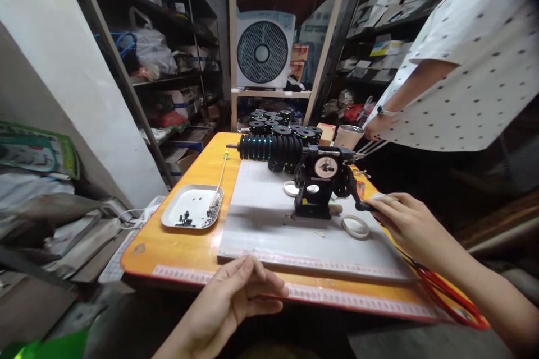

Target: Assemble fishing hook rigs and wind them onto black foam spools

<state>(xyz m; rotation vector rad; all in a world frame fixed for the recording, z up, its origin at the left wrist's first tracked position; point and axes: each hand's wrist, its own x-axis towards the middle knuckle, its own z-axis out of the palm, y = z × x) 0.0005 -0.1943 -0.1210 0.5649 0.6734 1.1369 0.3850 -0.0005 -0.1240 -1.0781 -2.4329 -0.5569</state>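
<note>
My right hand (400,216) is closed round the dark crank handle (364,206) of a black hand-cranked winding machine (316,185) with a round dial. A ribbed black bobbin (269,147) with bluish-green bands in its grooves sits on the machine's shaft, out to the left. My left hand (236,303) is in front of the table's near edge, below the board and apart from the machine. Its thumb presses against the bent index finger while the other fingers curve forward; whatever lies in this pinch is too small to make out.
A grey board (261,235) lies under the machine on the yellow table (193,255). On it is a tape roll (355,226). A white tray (172,213) holds small black parts and a thin stick. Black spools (273,120) stand behind. Red-handled pliers lie at right (452,297). A person (475,73) stands right.
</note>
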